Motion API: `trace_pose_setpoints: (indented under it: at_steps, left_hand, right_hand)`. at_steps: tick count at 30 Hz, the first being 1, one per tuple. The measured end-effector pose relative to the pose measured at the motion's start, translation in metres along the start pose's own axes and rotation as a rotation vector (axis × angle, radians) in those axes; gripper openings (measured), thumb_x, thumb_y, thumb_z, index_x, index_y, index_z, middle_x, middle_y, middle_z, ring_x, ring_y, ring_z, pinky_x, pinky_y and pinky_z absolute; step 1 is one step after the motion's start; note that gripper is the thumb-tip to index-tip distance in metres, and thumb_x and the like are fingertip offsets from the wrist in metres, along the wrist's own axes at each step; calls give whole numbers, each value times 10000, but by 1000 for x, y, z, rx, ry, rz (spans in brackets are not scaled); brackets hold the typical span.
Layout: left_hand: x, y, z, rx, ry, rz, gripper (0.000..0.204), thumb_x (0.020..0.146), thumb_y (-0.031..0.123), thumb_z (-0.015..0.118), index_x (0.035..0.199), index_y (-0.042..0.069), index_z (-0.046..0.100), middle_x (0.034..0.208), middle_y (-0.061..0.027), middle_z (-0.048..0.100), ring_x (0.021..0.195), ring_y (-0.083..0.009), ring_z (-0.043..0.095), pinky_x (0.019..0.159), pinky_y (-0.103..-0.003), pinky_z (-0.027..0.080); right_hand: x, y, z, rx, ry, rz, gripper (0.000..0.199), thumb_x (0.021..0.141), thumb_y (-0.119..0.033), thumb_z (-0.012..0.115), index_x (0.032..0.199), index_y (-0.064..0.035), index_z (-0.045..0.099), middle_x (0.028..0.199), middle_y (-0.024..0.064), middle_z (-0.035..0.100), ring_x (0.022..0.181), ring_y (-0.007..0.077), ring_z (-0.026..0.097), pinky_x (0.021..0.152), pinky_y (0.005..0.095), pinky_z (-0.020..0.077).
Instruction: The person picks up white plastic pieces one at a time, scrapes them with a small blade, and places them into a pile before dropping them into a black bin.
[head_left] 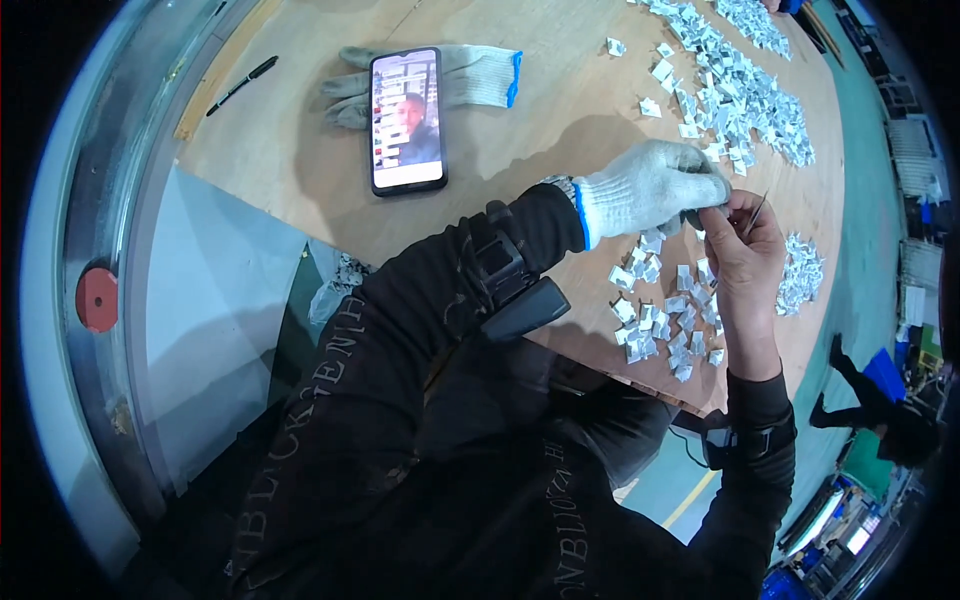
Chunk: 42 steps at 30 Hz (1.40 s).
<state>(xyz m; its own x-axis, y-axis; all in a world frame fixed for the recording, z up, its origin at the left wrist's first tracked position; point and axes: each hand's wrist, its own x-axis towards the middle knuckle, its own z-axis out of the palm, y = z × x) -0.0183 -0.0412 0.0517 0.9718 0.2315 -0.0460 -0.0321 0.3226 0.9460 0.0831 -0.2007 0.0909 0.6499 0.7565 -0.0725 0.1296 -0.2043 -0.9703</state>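
My left hand (655, 185) wears a white knit glove with a blue cuff and pinches a small grey piece at its fingertips, above the wooden table (520, 140). My bare right hand (742, 250) meets it there and holds a thin metal tool (757, 213) between thumb and fingers. Under both hands lies a loose group of small white folded pieces (660, 315). A much larger heap of the same pieces (735, 85) spreads over the far right of the table, and a smaller pile (802, 275) sits to the right of my right hand.
A phone (407, 120) with a lit screen lies on a spare white glove (460, 78) at the table's far side. A black pen (241, 84) lies near the left edge. A red round part (97, 298) sits on the left. A person (880, 410) stands on the green floor, lower right.
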Motion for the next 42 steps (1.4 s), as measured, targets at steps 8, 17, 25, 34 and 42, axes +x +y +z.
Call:
trace_pose_setpoints:
  at_steps: [8, 17, 25, 34, 42]
  left_hand:
    - [1, 3, 7, -37, -51, -24, 304, 1029, 328, 628, 1160, 63, 700, 822, -10, 675, 558, -59, 582, 486, -208, 454]
    - [-1, -2, -1, -141, -45, -70, 315, 1034, 297, 621, 1196, 38, 701, 846, 0, 670, 540, -11, 489, 472, -171, 373]
    - [0, -2, 3, -131, -27, -74, 333, 1030, 312, 625, 1186, 34, 720, 833, 0, 669, 541, -9, 476, 459, -173, 345]
    - [2, -3, 1, -91, -16, -116, 342, 1034, 326, 619, 1166, 31, 730, 806, 2, 665, 519, -19, 467, 434, -185, 311]
    - [0, 2, -2, -59, -18, -91, 360, 1056, 319, 557, 1171, 28, 734, 798, 5, 665, 504, -18, 462, 423, -188, 303]
  right_hand:
    - [-22, -11, 1, 91, 44, -17, 157, 995, -60, 678, 1136, -39, 613, 865, -33, 631, 657, 24, 518, 541, 176, 366]
    - [-51, -2, -24, -74, 82, 146, 230, 1088, -185, 528, 1154, -15, 668, 900, -12, 653, 660, 18, 492, 549, 176, 359]
    - [-50, 7, -30, -243, 42, 86, 250, 1087, -189, 553, 1178, 14, 667, 909, -10, 658, 717, 17, 515, 591, 179, 399]
    - [-48, 20, -29, -291, 41, -33, 249, 1086, -182, 572, 1208, 17, 658, 913, -10, 657, 725, 42, 510, 639, 203, 435]
    - [-59, 10, -24, -310, -46, -12, 241, 1087, -191, 578, 1186, 11, 664, 909, -18, 654, 754, 46, 514, 677, 207, 449]
